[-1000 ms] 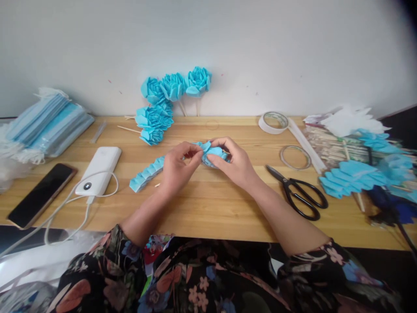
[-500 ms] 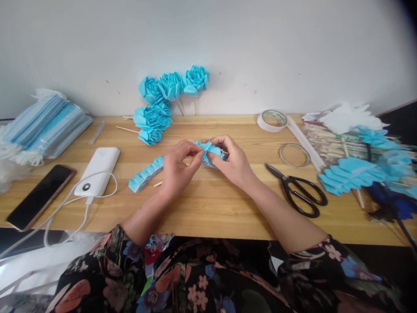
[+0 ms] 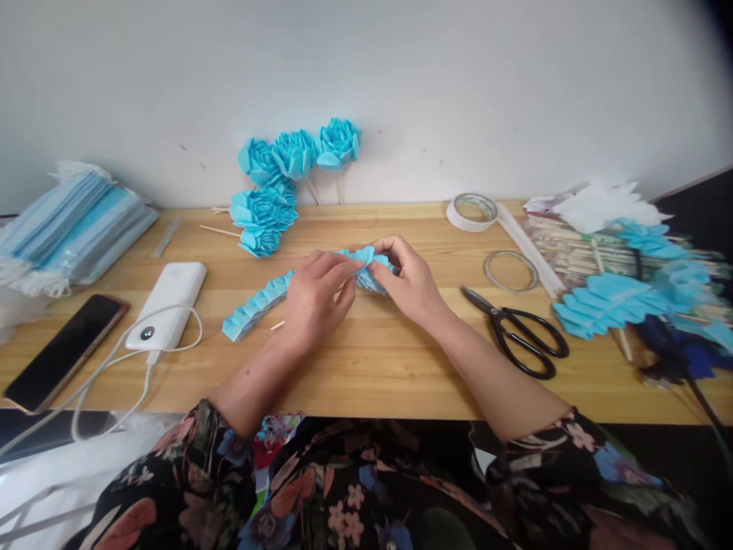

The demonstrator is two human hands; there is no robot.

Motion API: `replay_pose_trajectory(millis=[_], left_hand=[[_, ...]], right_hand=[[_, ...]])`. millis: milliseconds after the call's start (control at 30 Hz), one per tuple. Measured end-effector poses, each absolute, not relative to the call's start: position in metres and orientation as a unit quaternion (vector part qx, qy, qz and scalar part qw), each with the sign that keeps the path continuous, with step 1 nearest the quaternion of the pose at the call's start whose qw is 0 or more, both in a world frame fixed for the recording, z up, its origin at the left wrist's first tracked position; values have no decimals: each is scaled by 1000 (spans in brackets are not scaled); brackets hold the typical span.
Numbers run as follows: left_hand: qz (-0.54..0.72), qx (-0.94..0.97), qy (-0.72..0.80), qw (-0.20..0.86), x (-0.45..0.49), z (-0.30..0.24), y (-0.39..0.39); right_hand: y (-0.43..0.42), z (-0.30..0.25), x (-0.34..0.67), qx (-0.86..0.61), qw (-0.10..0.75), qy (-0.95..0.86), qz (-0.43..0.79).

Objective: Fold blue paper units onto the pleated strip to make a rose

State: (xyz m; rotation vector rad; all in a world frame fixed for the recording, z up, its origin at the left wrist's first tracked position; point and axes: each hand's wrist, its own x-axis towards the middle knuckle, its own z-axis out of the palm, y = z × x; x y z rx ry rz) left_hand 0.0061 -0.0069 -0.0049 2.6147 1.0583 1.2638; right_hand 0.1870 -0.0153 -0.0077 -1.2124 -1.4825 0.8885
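Both hands meet over a blue pleated flower (image 3: 371, 276) in the middle of the table. My right hand (image 3: 409, 283) grips its right side, thumb on top and fingers curled behind. My left hand (image 3: 321, 294) pinches the flower's left edge with thumb and fingers. A folded blue pleated strip (image 3: 257, 304) runs out from behind my left hand and lies on the table. The tip of a thin wooden stick (image 3: 278, 325) shows beside my left wrist; its other end is hidden.
Several finished blue flowers (image 3: 293, 153) on sticks stand by the wall. At right lie scissors (image 3: 515, 332), tape rolls (image 3: 473, 212), more pleated blue pieces (image 3: 612, 304) and wooden sticks (image 3: 564, 252). At left are face masks (image 3: 74, 229), a power bank (image 3: 169, 305) and a phone (image 3: 66, 351).
My left fingers have shifted over the flower's edge, the back of the hand turning more towards me. My right hand keeps its hold. The whole view has shifted slightly.
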Motion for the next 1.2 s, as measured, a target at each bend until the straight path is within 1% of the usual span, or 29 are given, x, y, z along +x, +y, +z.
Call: replay_pose_trajectory(millis=[133,233,433,667,967,1200], left_hand=[[387,854,347,-7,6,-5,-7],[383,852,357,-3,6,-5,-7],[396,840,367,54,6,-9,-8],[425,818,351,162,6,-6,-9],[477,760,400,188,7,0,-11],[498,717,418,252,8,3,-9]], right_hand=[[-14,-7,188,-498,501,-594,386],[-14,-5,187,-496,503,-587,396],[-15,-3,185,-487,512,-571,417],[-13,-9,185,-498,525,-558,406],[-18,-4,182,-513,495,-580,394],[-20,-3,180,-523,480,-599,371]])
